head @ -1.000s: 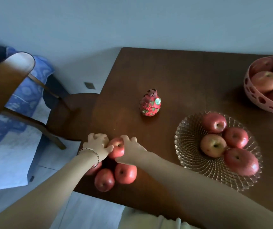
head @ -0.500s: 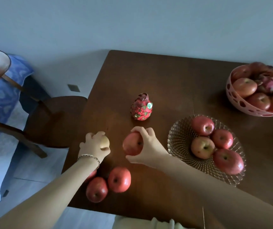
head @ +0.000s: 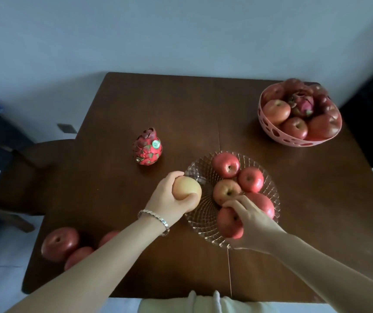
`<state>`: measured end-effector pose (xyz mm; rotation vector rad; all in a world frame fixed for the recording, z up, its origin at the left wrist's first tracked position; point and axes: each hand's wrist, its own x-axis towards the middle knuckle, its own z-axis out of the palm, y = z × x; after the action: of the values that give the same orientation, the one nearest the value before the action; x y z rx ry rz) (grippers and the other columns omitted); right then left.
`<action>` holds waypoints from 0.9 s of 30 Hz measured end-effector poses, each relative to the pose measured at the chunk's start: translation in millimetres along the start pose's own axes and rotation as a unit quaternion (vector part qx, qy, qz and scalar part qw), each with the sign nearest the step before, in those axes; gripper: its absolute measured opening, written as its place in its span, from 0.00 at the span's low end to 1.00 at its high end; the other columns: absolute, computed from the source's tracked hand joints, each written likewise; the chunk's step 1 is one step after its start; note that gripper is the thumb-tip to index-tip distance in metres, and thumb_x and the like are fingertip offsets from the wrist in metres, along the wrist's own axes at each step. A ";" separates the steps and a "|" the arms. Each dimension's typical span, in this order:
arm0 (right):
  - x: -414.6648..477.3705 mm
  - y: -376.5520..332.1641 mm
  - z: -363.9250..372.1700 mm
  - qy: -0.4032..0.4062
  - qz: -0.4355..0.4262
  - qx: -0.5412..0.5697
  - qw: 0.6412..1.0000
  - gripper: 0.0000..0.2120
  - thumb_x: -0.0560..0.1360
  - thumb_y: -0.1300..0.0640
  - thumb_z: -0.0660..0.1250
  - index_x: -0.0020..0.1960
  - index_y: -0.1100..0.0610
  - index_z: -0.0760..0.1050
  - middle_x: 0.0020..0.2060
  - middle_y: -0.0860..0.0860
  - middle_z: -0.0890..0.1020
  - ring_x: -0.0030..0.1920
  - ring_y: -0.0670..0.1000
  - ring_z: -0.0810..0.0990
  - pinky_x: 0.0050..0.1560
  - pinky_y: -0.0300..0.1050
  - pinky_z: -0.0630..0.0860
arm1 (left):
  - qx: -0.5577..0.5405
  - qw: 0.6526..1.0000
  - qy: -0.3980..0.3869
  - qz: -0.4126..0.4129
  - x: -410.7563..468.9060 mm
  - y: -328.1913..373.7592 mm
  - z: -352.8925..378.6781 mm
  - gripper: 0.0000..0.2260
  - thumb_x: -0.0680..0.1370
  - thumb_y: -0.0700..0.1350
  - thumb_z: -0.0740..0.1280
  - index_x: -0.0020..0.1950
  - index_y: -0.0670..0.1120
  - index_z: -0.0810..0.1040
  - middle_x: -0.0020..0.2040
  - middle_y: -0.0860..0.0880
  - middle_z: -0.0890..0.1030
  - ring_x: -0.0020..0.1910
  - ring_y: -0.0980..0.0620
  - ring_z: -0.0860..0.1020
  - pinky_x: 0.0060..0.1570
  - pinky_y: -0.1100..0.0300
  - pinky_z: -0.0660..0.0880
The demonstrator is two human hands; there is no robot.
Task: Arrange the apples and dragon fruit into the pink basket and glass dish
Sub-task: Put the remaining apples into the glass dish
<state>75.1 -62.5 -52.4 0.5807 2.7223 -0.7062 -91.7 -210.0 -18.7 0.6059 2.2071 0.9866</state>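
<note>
your right hand (head: 255, 227) gripped a round red apple (head: 227, 223), your left hand (head: 167, 201) a pale yellow apple (head: 186, 188); the crowded ribbed glass dish (head: 200, 214) might have spilled either.

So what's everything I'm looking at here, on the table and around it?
Table: one, dark brown, centre.
Glass dish: one, clear, centre-right on table.
Apples in dish: four, red, resting inside.
Pink basket: one, pink, far right corner.
Apples in basket: several, red, piled.
Dragon fruit in basket: one, magenta, among apples.
Dragon fruit on table: one, magenta, left of dish.
Loose apples: three, red, near left edge.
Chair: one, dark wood, left of table.
Left hand: one, holds yellowish apple beside dish rim; bracelet on wrist.
Right hand: one, holds red apple at dish's near side.
</note>
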 end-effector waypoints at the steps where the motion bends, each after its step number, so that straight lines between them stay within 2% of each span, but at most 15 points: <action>1: 0.5 2.6 5.5 -0.006 -0.012 -0.010 1.000 0.39 0.62 0.46 0.73 0.70 0.49 0.63 0.65 0.48 0.66 0.65 0.50 0.69 0.61 0.41 0.71 | -0.005 1.000 -0.002 -0.013 -1.9 -0.1 5.4 0.25 0.71 0.49 0.70 0.66 0.55 0.67 0.57 0.54 0.69 0.52 0.52 0.72 0.52 0.59 0.74; 3: 3.6 4.8 12.9 0.000 -0.015 -0.014 1.000 0.40 0.62 0.46 0.72 0.71 0.48 0.62 0.65 0.50 0.64 0.63 0.53 0.70 0.62 0.45 0.72 | -0.030 0.998 -0.006 -0.046 -4.2 -1.6 11.6 0.23 0.71 0.49 0.70 0.64 0.57 0.68 0.56 0.53 0.69 0.51 0.49 0.76 0.50 0.53 0.80; 5: 4.7 6.0 17.7 0.029 -0.017 -0.036 0.999 0.41 0.59 0.44 0.72 0.70 0.50 0.65 0.64 0.52 0.68 0.63 0.55 0.71 0.65 0.48 0.70 | -0.070 0.994 -0.017 -0.077 -6.4 -1.4 15.1 0.19 0.73 0.47 0.68 0.62 0.57 0.69 0.55 0.52 0.69 0.46 0.49 0.79 0.40 0.56 0.82; 7: 4.9 7.6 22.4 0.072 -0.029 -0.102 0.992 0.42 0.52 0.41 0.73 0.65 0.52 0.72 0.57 0.52 0.76 0.59 0.58 0.76 0.61 0.54 0.72 | -0.118 0.987 -0.027 -0.108 -7.6 0.3 17.6 0.16 0.75 0.46 0.67 0.60 0.57 0.70 0.55 0.52 0.69 0.41 0.53 0.78 0.32 0.61 0.80; 9: 4.7 5.7 26.0 0.109 -0.025 -0.135 0.985 0.42 0.49 0.38 0.70 0.60 0.53 0.76 0.51 0.52 0.79 0.52 0.58 0.80 0.55 0.55 0.76 | -0.150 0.980 -0.031 -0.128 -8.0 1.1 18.5 0.14 0.75 0.45 0.66 0.58 0.58 0.70 0.55 0.51 0.69 0.39 0.54 0.77 0.29 0.62 0.79; 12: 5.5 3.9 31.1 0.132 -0.021 -0.151 0.979 0.40 0.54 0.31 0.63 0.59 0.54 0.76 0.50 0.53 0.80 0.48 0.56 0.81 0.52 0.53 0.78 | -0.196 0.968 -0.042 -0.149 -7.8 0.6 18.6 0.10 0.76 0.46 0.65 0.54 0.58 0.72 0.58 0.48 0.69 0.44 0.49 0.78 0.30 0.59 0.78; 14: 9.5 6.2 31.5 0.138 -0.019 -0.146 0.979 0.39 0.55 0.30 0.67 0.57 0.55 0.77 0.48 0.53 0.81 0.45 0.54 0.81 0.50 0.52 0.79 | -0.266 0.945 -0.046 -0.183 -8.5 2.1 18.8 0.07 0.76 0.47 0.64 0.51 0.58 0.72 0.61 0.44 0.70 0.50 0.42 0.77 0.30 0.57 0.76; 16: 12.7 9.8 30.1 0.141 -0.021 -0.140 0.980 0.40 0.53 0.31 0.72 0.55 0.57 0.78 0.46 0.51 0.81 0.43 0.53 0.82 0.50 0.52 0.79 | -0.354 0.903 -0.055 -0.237 -10.2 3.6 19.0 0.08 0.77 0.48 0.62 0.55 0.54 0.71 0.63 0.40 0.70 0.54 0.37 0.77 0.27 0.60 0.74; 18: 12.7 10.5 29.9 0.135 -0.017 -0.134 0.982 0.40 0.52 0.31 0.73 0.55 0.58 0.78 0.46 0.51 0.81 0.42 0.53 0.82 0.50 0.51 0.79 | -0.431 0.859 -0.072 -0.269 -12.1 4.6 17.4 0.11 0.77 0.50 0.62 0.57 0.50 0.72 0.60 0.38 0.73 0.49 0.35 0.79 0.23 0.63 0.71; 20: 11.1 8.6 29.5 0.117 -0.007 -0.128 0.985 0.41 0.53 0.32 0.73 0.57 0.58 0.78 0.48 0.52 0.80 0.46 0.55 0.82 0.53 0.52 0.78 | -0.470 0.835 -0.098 -0.269 -14.2 6.8 14.5 0.09 0.77 0.50 0.60 0.52 0.48 0.74 0.51 0.38 0.77 0.40 0.38 0.80 0.22 0.65 0.68; 22: 9.7 1.3 23.4 0.098 -0.008 -0.115 0.988 0.43 0.60 0.33 0.71 0.66 0.59 0.71 0.58 0.55 0.74 0.60 0.59 0.75 0.65 0.56 0.68 | -0.489 0.821 -0.112 -0.271 -14.5 7.4 12.5 0.10 0.77 0.51 0.59 0.51 0.47 0.75 0.47 0.38 0.78 0.36 0.39 0.80 0.23 0.65 0.67; 24: 7.1 -5.9 10.3 0.060 -0.004 -0.027 0.998 0.43 0.66 0.34 0.67 0.73 0.55 0.58 0.66 0.54 0.62 0.70 0.57 0.58 0.74 0.55 0.53 | -0.499 0.811 -0.119 -0.282 -12.9 4.5 11.9 0.12 0.76 0.52 0.59 0.52 0.46 0.75 0.46 0.39 0.79 0.35 0.39 0.80 0.23 0.66 0.67; 25: 6.1 -11.8 0.9 0.056 -0.014 0.049 0.997 0.43 0.67 0.35 0.67 0.74 0.53 0.57 0.67 0.51 0.60 0.71 0.54 0.56 0.75 0.52 0.53 | -0.496 0.811 -0.122 -0.285 -11.9 2.7 11.4 0.13 0.76 0.53 0.59 0.52 0.46 0.76 0.44 0.39 0.80 0.35 0.39 0.81 0.22 0.66 0.67; 27: 5.9 -26.1 -17.4 0.062 -0.048 0.231 0.970 0.39 0.67 0.42 0.73 0.72 0.50 0.59 0.65 0.47 0.62 0.69 0.47 0.61 0.72 0.46 0.61 | -0.479 0.818 -0.127 -0.291 -12.2 2.6 10.4 0.14 0.75 0.54 0.60 0.50 0.44 0.76 0.37 0.41 0.82 0.31 0.41 0.81 0.20 0.66 0.67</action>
<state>55.6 -72.7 -29.3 0.6075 2.7165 -1.3933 -75.6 -211.0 -17.6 -0.3749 1.2433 1.3693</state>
